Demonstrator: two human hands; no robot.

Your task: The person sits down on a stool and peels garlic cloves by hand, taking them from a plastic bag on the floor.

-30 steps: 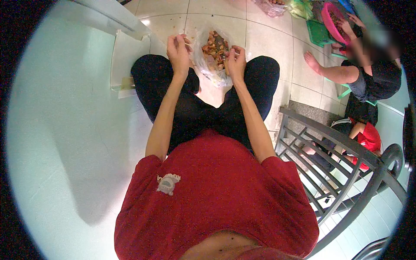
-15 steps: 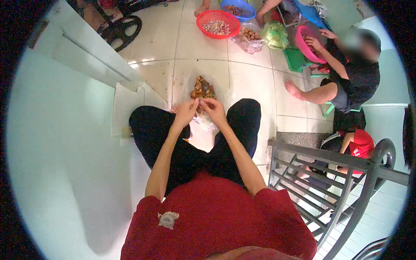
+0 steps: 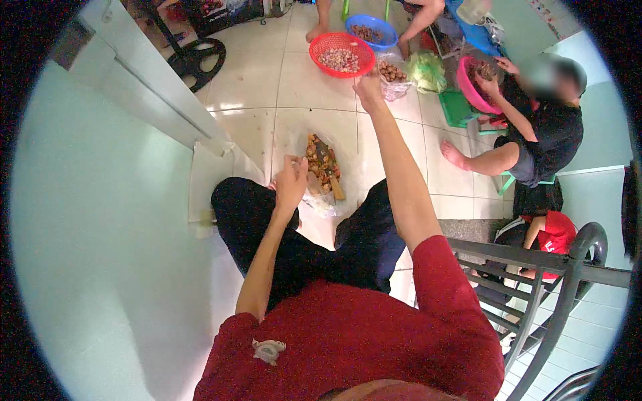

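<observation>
My right hand (image 3: 369, 92) is stretched forward to the near rim of the red plastic basket (image 3: 343, 40), which holds many small pale pieces. Its fingertips are blurred, so I cannot tell whether anything is in them. Close to my knees, my left hand (image 3: 291, 186) has its thumb and forefinger raised and apart, with nothing visible between them. Beside it lies a clear plastic bag (image 3: 322, 205) with a heap of brown scraps (image 3: 314, 155) on it. A flat dark piece and a light wooden handle (image 3: 337, 188), probably a knife, rest on the heap.
Beyond the basket are a blue basin (image 3: 388, 40), a bag of brown round pieces (image 3: 394, 71) and a green bag (image 3: 428, 72). At right, a seated person (image 3: 552, 123) handles a pink basin (image 3: 466, 83). A metal railing (image 3: 501, 257) stands right; a wall is left.
My hands were together over the scrap heap. My right hand has since moved forward and right to the red basket, while my left stays near the heap. The wooden handle now shows.
</observation>
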